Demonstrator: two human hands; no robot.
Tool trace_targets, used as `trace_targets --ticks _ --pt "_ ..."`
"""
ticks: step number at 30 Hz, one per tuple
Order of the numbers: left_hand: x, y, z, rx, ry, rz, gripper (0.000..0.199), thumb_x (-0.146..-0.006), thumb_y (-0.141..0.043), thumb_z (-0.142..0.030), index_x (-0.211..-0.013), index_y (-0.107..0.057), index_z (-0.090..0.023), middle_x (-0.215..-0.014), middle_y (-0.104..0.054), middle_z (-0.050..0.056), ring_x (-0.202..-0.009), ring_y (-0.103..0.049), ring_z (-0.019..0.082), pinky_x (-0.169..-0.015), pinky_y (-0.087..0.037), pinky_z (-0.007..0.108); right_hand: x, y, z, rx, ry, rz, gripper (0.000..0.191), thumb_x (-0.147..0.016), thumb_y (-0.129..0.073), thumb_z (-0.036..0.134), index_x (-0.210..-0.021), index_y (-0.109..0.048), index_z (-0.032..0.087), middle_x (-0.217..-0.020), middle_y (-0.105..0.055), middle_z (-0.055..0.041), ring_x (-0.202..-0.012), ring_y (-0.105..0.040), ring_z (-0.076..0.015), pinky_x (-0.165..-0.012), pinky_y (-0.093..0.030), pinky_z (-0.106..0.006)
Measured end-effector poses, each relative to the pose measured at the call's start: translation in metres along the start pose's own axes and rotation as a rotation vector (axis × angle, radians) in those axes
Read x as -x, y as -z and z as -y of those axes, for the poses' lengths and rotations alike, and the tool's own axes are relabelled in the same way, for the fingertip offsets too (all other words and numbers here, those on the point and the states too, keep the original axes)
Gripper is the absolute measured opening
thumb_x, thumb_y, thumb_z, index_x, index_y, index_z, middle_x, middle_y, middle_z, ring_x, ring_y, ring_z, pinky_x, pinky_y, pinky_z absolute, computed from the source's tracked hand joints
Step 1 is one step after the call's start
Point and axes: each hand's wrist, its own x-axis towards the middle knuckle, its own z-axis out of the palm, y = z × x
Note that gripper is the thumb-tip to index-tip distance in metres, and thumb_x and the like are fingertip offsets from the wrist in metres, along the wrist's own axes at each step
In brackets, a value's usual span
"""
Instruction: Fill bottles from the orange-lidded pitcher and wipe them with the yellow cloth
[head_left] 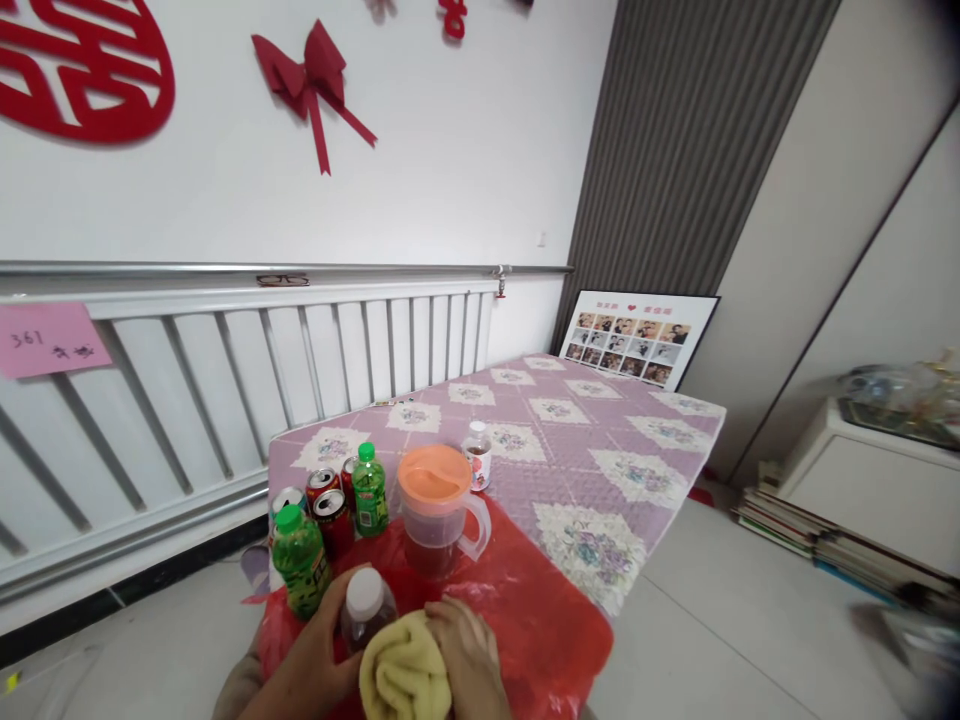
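My left hand (319,640) is closed around a clear plastic bottle (367,605) with a white cap and dark contents, upright near the table's front. My right hand (469,645) has its fingers wrapped round a bunched yellow cloth (405,668), which rests against the bottle's right side and hides its lower part. Just beyond them is a clear pitcher (433,525) with an orange lid and brown liquid inside. A green bottle (301,565) with a green cap stands left of my left hand, and a second green bottle (369,490) is left of the pitcher.
Several drink cans (332,515) cluster between the green bottles. A small white-capped bottle (478,458) stands behind the pitcher. Red plastic sheeting (540,620) covers the near part of the purple patterned tabletop (555,470). A white radiator (217,385) runs along the left; a photo board (637,335) leans behind.
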Motion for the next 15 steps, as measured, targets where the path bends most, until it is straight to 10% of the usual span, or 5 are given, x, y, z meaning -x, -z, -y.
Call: trace_targets --ticks 5,15 --pt "0.002 -0.013 0.002 -0.035 -0.068 -0.263 0.067 -0.061 -0.072 -0.031 -0.122 -0.051 -0.013 -0.127 -0.061 0.016 -0.12 -0.057 0.034 -0.104 -0.046 0.046 -0.009 0.017 0.032 -0.482 -0.294 -0.242 0.054 -0.084 -0.058 0.037 -0.136 -0.048 0.024 -0.133 -0.06 -0.0082 -0.12 -0.057 -0.0258 -0.1 -0.045 -0.034" --pt "0.002 -0.008 0.01 0.019 -0.015 -0.139 0.06 -0.064 -0.072 -0.032 -0.119 -0.055 -0.016 -0.12 -0.07 0.012 -0.109 -0.066 0.031 -0.095 -0.056 0.039 -0.051 0.016 0.02 -1.042 -0.523 0.194 0.045 -0.081 -0.063 0.043 -0.115 -0.059 0.015 -0.107 -0.073 -0.0109 -0.093 -0.069 -0.0272 -0.082 -0.052 -0.039"
